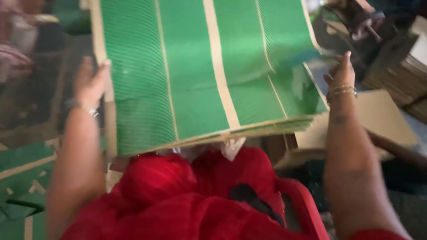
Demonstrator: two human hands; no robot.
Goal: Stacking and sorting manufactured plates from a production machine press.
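I hold the green card stack [209, 75] with left hand [91, 82] and right hand [341, 73] gripping its side edges; sheets may fan out and slip, since the stack sags.

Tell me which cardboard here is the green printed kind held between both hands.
It is the stack of green sheets with tan stripes, left hand and right hand at its side edges. The cardboard piece at right is plain brown and unheld.
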